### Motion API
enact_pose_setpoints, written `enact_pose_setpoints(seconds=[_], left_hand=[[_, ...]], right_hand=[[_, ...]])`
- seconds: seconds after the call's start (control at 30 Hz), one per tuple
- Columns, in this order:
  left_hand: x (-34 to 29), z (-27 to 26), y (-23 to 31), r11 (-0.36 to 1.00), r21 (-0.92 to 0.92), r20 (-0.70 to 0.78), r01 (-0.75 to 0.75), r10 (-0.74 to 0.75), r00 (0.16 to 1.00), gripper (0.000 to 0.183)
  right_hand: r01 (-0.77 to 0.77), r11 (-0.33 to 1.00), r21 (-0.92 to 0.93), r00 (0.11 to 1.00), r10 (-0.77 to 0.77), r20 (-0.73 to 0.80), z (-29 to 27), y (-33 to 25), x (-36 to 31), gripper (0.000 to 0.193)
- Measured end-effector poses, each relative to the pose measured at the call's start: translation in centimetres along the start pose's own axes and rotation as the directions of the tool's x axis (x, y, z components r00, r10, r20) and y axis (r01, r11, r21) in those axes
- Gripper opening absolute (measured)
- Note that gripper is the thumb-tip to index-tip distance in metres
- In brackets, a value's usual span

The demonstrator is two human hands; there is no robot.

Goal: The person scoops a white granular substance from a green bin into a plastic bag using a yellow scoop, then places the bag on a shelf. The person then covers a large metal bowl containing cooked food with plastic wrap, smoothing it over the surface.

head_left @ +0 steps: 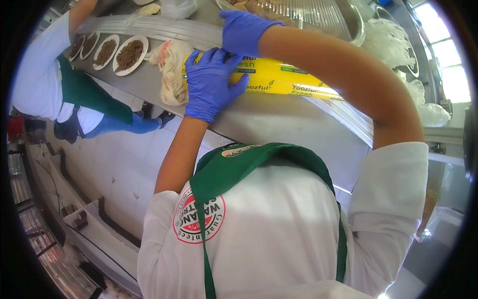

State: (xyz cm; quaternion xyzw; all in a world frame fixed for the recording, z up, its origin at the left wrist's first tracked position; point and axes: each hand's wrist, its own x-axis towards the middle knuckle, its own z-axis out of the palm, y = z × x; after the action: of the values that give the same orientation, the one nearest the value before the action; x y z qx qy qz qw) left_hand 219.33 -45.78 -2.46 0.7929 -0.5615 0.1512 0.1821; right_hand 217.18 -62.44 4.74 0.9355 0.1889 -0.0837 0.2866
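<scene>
A long yellow box with printed sides [279,79], apparently a roll-wrap carton, lies across the steel table in front of me. My left hand [210,82], in a blue glove, rests on the box's left end with its fingers spread and its thumb out to the right. Reaching across above the box, my right hand [246,34], also blue-gloved, is bent in at the box's far edge beside the left fingers. Its fingers look curled, and what they hold, if anything, is hidden. A crumpled cream cloth [173,74] touches the box's left end.
White plates [142,62] of brown minced food line the table to the left. Beyond the box stands a large metal tray [359,25] with a clear ribbed cover. Clear plastic bags [388,42] lie at right. A co-worker in a green apron [92,94] stands at far left.
</scene>
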Motion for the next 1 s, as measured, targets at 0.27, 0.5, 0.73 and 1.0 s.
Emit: enact_pose_setpoints(seconds=[0.27, 0.5, 0.73, 1.0], left_hand=[[-0.9, 0.1, 0.7, 0.996, -0.058, -0.055, -0.072, 0.069, 0.996, 0.063], [-0.1, -0.1, 3.9, 0.999, -0.007, -0.008, -0.042, 0.042, 0.999, 0.087], [0.5, 0.8, 2.9, 0.994, -0.05, 0.013, -0.094, 0.094, 0.995, 0.091], [-0.5, 0.4, 2.9, 0.996, 0.02, -0.024, -0.084, 0.084, 0.996, 0.089]], right_hand=[[0.099, 0.993, 0.059, 0.96, -0.11, 0.258, -4.5, 1.2, -0.6, 0.016], [0.168, 0.984, -0.061, 0.973, -0.156, 0.168, -3.4, 1.5, -4.1, 0.017], [-0.169, 0.932, 0.32, 0.976, 0.204, -0.081, 5.0, 0.1, -0.9, 0.014], [-0.012, 0.998, -0.053, 0.986, 0.021, 0.165, 0.3, 1.8, -0.5, 0.014]])
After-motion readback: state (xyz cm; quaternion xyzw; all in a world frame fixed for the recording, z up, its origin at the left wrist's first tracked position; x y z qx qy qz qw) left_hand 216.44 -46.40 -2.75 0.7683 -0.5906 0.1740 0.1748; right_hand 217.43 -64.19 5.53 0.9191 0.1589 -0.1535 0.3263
